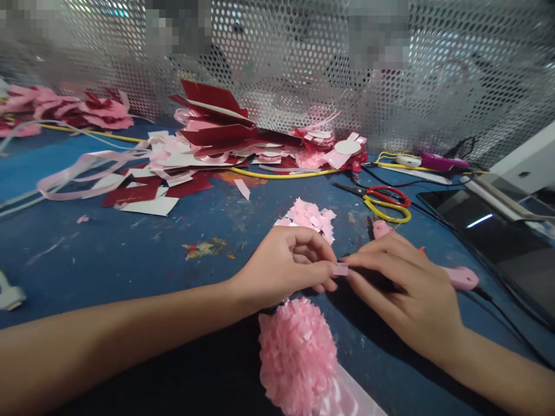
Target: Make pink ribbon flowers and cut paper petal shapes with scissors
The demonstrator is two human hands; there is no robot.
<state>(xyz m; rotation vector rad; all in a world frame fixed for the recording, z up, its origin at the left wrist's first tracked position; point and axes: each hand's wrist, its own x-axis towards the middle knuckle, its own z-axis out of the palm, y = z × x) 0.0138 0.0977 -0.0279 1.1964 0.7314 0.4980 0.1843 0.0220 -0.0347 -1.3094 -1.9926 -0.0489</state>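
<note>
A small piece of pink ribbon (341,270) is pinched between the fingertips of my left hand (288,260) and my right hand (410,283). Directly below my left hand lies a fluffy pink ribbon flower (299,358), with a wide pale pink ribbon (351,396) running out from under it. Beyond the left hand sits a pile of cut pink ribbon pieces (310,214), partly covered by that hand. Behind and beneath my right hand lies a pink glue gun (462,278) with a black cord; its middle is hidden.
Scissors (388,202) with red and yellow handles lie behind the right hand. A dark-screened device (489,225) is at the right. Red and white card scraps (151,193) and ribbon heap up at the back, before a perforated metal panel (281,63). A yellow cable (281,175) crosses the blue table.
</note>
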